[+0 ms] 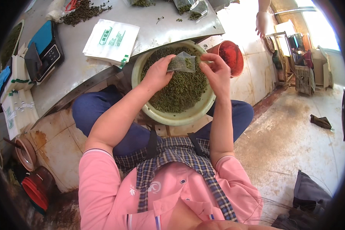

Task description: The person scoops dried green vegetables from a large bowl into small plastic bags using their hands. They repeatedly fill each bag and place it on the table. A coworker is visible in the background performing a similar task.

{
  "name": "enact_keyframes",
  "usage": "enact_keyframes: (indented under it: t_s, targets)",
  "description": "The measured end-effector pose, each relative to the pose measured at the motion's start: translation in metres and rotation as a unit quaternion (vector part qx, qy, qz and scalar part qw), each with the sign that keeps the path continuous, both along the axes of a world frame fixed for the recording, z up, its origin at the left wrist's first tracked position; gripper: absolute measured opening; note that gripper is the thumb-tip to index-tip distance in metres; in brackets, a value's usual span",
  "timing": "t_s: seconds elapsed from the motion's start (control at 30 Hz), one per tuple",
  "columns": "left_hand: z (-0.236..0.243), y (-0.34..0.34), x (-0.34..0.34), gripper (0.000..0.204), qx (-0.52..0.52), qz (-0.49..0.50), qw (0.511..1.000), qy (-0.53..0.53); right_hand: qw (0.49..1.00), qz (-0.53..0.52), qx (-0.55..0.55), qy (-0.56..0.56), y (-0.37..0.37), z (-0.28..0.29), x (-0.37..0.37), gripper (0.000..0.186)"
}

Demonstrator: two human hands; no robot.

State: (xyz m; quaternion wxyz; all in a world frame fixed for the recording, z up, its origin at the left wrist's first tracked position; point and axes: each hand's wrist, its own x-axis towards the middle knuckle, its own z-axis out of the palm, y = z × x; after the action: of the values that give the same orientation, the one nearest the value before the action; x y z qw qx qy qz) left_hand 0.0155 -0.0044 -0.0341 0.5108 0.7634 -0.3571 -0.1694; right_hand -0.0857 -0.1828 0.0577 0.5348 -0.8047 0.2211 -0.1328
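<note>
A large pale green basin (137, 73), full of small green peppercorn-like berries (176, 92), stands between my knees. Over it, my left hand (160, 73) grips one side of a clear plastic bag (183, 64); some of the green berries show inside. My right hand (218, 73) is at the bag's other side, thumb and forefinger drawn together in a pinch. Whatever lies between those fingertips is too small to make out. A gap seems to separate them from the bag's edge.
A metal table (149, 34) holds a stack of printed white bags (112, 40), a scale (48, 50) and dark stalks (84, 13). Filled clear bags (191, 7) lie at its far edge. A red bucket (234, 57) stands right of the basin. Another person's hand (261, 23) hangs beyond.
</note>
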Motion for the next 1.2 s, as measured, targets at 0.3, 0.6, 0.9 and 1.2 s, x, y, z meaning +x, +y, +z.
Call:
enact_keyframes:
  t_s: [0.3,0.6,0.9,1.2]
  targets:
    - [0.054,0.017,0.003,0.073,-0.053,0.019,0.989,-0.133,0.944,0.210,-0.201,0.155,-0.011,0.044,0.039,0.023]
    - [0.097,0.073,0.063,0.054,0.195,0.159,0.942,-0.221,0.872,-0.129,-0.417,-0.222,-0.108,0.039,0.247,0.030]
    - [0.072,0.083,0.069,0.021,0.246,0.175,0.928,-0.218,0.901,0.071,-0.368,-0.218,-0.044,0.002,0.231,0.025]
    - [0.072,0.067,0.074,0.015,0.126,0.281,0.921,-0.237,0.889,0.193,-0.407,0.082,0.013,-0.154,0.023,0.053]
